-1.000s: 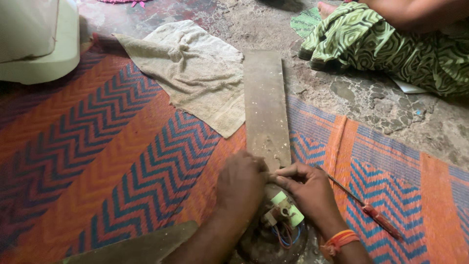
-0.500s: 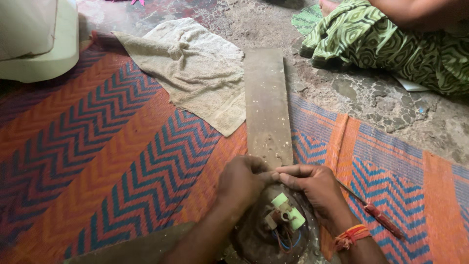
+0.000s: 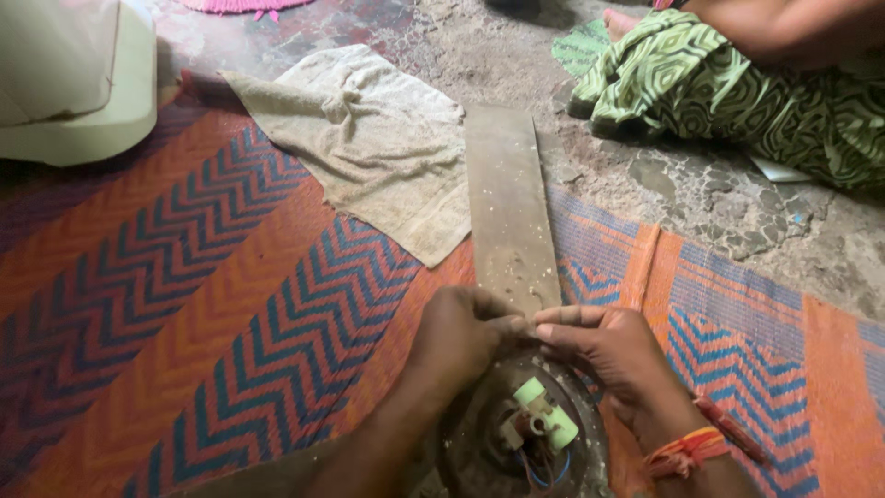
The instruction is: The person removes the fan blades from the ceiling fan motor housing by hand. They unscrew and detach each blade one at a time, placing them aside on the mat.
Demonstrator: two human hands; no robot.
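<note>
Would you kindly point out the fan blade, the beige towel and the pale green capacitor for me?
fan blade (image 3: 510, 207), head view, middle of its flat face.
beige towel (image 3: 373, 138), head view, centre of the cloth.
pale green capacitor (image 3: 546, 412), head view, its cylindrical body.

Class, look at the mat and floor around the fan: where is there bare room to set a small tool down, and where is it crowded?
Bare: the mat left of the blade, below the towel; also the mat's right part. Crowded: the motor, where left hand and right hand meet.
</note>
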